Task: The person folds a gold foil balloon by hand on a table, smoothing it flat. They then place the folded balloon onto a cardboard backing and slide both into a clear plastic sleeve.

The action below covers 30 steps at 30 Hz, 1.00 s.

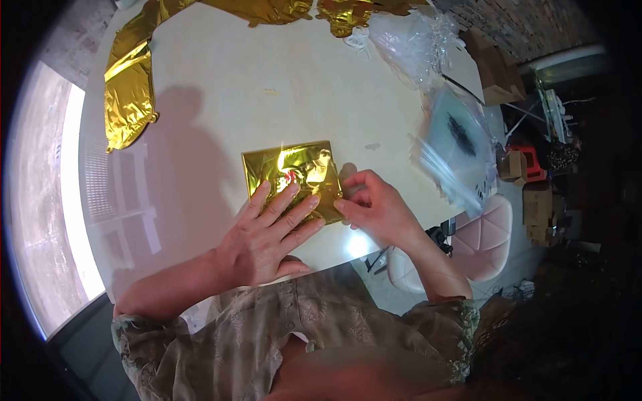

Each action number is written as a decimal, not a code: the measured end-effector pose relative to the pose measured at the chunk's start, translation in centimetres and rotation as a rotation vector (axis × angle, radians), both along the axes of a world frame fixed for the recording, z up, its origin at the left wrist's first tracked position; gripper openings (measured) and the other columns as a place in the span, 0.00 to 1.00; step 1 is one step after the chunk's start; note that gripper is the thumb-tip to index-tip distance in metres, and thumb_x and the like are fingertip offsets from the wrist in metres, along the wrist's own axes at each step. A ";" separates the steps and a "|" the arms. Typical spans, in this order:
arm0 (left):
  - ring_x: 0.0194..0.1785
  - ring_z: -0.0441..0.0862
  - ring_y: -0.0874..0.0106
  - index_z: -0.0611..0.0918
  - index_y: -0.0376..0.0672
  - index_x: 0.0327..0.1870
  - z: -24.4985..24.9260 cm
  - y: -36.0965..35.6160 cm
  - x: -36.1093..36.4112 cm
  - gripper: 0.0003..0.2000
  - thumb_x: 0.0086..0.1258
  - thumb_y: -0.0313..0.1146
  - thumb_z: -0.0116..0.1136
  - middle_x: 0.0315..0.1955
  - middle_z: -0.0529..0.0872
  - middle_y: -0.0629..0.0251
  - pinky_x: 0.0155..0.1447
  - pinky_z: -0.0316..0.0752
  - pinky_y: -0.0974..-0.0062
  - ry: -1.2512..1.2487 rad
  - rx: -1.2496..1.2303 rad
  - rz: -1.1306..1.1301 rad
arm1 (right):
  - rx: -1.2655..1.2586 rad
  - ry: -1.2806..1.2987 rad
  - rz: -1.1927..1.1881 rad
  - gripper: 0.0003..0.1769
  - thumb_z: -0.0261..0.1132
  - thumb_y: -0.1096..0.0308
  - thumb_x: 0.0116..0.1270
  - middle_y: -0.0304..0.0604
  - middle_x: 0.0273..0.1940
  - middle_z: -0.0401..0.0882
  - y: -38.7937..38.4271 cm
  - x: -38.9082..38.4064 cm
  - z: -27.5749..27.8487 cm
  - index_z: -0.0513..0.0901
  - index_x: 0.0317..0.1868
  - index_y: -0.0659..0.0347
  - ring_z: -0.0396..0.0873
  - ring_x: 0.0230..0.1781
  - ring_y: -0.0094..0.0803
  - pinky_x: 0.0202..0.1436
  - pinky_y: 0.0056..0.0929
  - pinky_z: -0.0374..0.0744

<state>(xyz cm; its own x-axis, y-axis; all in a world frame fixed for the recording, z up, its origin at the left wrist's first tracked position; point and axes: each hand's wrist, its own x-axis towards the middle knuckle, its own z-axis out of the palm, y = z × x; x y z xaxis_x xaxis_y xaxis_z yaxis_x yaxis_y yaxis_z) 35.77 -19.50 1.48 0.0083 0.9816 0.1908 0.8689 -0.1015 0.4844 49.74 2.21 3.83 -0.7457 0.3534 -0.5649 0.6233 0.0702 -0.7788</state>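
- A view from above of a pale round worktop point(267, 87). A person in a patterned sleeve leans over it.
- A folded gold foil point(294, 167), roughly square and crinkled, lies near the person's edge of the worktop, under both hands.
- The left hand point(267, 234) lies flat on the near half of the foil, fingers spread and pressing down.
- The right hand point(374, 204) pinches the foil's right edge between thumb and fingertips, the other fingers curled in.
- The step in hand looks like flattening and creasing the packet. It probably goes best with the flat palm holding the layers in place, so the slippery foil cannot spring open. The pinching fingers can then run along the edge for a sharp crease and push trapped air toward an open side.
- Longer pieces of loose gold foil point(127, 100) lie well apart from the packet, at the far left and along the far rim (shiny and unfolded).
- Containers: a crumpled clear plastic bag point(414, 40) sits at the far right of the worktop. What is in it cannot be told.
- Nearer the right rim is a flat bag point(458, 134), blurred, showing a dark patch. Whether that patch is inside the bag or printed on it cannot be told.
- Beyond the worktop are cardboard boxes point(498, 73), their contents hidden.
- A pink chair point(485, 234) stands lower down beside the worktop.
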 end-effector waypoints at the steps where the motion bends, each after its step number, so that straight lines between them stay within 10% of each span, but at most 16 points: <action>1: 0.79 0.60 0.50 0.77 0.47 0.70 0.0 0.1 -0.1 0.39 0.56 0.57 0.68 0.74 0.69 0.57 0.79 0.49 0.41 0.012 0.000 -0.003 | 0.000 0.012 -0.003 0.23 0.70 0.68 0.70 0.43 0.35 0.85 -0.2 0.1 0.1 0.70 0.57 0.67 0.81 0.32 0.22 0.34 0.24 0.82; 12: 0.80 0.58 0.51 0.77 0.42 0.69 -0.3 -0.2 -0.3 0.34 0.61 0.47 0.69 0.74 0.69 0.51 0.80 0.46 0.42 -0.070 0.051 0.009 | -0.048 0.046 0.015 0.10 0.68 0.65 0.73 0.36 0.31 0.83 0.2 0.2 -0.8 0.82 0.41 0.65 0.78 0.26 0.18 0.28 0.20 0.78; 30: 0.82 0.52 0.53 0.70 0.46 0.74 -1.8 1.6 -1.2 0.37 0.64 0.49 0.67 0.77 0.62 0.57 0.82 0.43 0.46 0.151 -0.006 0.003 | 0.038 -0.085 0.220 0.14 0.68 0.61 0.71 0.39 0.32 0.85 1.3 -1.4 0.7 0.86 0.45 0.66 0.81 0.29 0.21 0.29 0.22 0.79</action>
<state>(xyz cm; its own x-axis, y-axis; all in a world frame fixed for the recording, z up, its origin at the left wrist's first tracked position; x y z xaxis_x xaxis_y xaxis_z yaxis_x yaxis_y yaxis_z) 34.58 -17.95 -0.37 0.0338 0.9827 0.1821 0.9323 -0.0966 0.3486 48.29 3.47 4.57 -0.7576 0.2095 -0.6181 0.6527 0.2397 -0.7187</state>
